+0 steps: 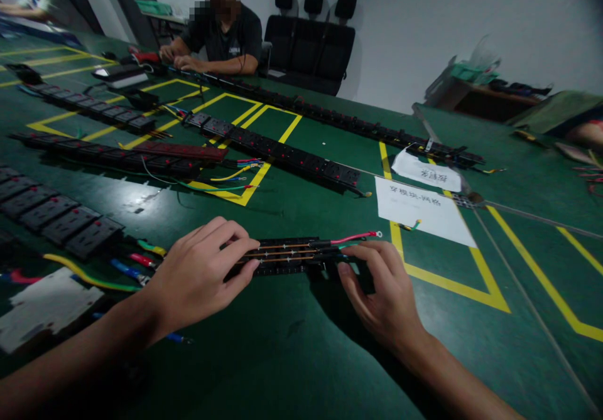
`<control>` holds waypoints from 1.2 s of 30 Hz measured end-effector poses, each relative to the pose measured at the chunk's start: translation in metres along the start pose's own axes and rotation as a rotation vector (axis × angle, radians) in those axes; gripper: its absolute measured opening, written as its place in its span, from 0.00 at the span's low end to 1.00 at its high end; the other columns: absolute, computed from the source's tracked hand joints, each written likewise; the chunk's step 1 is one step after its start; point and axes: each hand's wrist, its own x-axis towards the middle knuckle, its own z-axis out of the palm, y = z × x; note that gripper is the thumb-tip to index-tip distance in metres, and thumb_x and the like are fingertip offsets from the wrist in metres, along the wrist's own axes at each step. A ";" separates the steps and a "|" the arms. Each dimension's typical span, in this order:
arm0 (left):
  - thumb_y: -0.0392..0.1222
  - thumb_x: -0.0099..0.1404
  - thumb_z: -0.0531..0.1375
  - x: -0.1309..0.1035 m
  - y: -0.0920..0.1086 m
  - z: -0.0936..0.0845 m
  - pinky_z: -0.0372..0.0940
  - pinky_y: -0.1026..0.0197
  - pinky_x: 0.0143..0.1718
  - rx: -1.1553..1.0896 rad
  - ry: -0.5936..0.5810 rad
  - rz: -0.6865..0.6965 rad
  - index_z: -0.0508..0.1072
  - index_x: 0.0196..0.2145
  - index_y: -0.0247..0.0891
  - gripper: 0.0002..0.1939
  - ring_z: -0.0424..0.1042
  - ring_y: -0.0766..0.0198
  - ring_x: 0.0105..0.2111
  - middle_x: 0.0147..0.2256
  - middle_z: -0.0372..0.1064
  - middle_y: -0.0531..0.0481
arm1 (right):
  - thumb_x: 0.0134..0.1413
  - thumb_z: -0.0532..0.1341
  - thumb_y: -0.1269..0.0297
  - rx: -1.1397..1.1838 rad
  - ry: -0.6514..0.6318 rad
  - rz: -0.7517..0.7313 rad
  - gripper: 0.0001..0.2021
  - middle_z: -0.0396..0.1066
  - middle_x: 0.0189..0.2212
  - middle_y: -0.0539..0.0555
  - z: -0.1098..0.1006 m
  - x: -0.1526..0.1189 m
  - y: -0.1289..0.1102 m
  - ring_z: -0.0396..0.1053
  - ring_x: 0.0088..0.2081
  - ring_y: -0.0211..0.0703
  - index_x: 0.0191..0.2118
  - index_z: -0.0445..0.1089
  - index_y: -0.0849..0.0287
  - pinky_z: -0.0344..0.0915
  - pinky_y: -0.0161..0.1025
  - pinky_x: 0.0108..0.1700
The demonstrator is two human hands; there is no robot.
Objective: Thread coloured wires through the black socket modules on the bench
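Observation:
A black socket strip point(282, 269), back side up with thin copper bars running along it, lies in front of me. My left hand point(205, 269) is closed around its left end, thumb on the near side and fingers over the far side. At the right end, my right hand point(386, 291) has thumb and forefinger closed on the dark wire ends. A red wire point(355, 238) with a ring terminal sticks out past my right fingertips. Beside it runs a green wire point(351, 245), partly hidden by my fingers.
Socket strips point(277, 150) with coloured wires lie across the green table point(301, 344), which has yellow tape point(452, 284) marks. Paper sheets point(419, 210) with handwriting lie at the right. Near my left forearm is a whitish plate point(44, 310). A co-worker point(235, 40) sits across the table.

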 end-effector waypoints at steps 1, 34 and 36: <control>0.38 0.71 0.57 0.000 0.000 0.000 0.67 0.54 0.37 -0.004 0.000 -0.002 0.76 0.44 0.37 0.09 0.70 0.55 0.38 0.39 0.72 0.45 | 0.64 0.61 0.70 0.003 0.000 -0.002 0.08 0.69 0.41 0.59 0.000 0.000 0.000 0.68 0.43 0.49 0.47 0.69 0.60 0.67 0.46 0.43; 0.31 0.58 0.51 0.001 0.002 -0.008 0.64 0.56 0.31 -0.006 -0.086 -0.239 0.69 0.43 0.39 0.15 0.71 0.59 0.32 0.37 0.70 0.47 | 0.66 0.59 0.69 -0.031 0.006 0.033 0.07 0.70 0.39 0.56 0.002 -0.001 0.002 0.68 0.40 0.47 0.48 0.68 0.57 0.67 0.46 0.40; 0.32 0.59 0.52 0.001 0.001 -0.007 0.65 0.56 0.31 -0.005 -0.086 -0.252 0.69 0.44 0.39 0.15 0.70 0.59 0.31 0.38 0.70 0.47 | 0.66 0.59 0.70 -0.038 -0.001 0.027 0.08 0.70 0.39 0.57 0.002 -0.002 0.001 0.68 0.40 0.47 0.50 0.68 0.58 0.67 0.46 0.40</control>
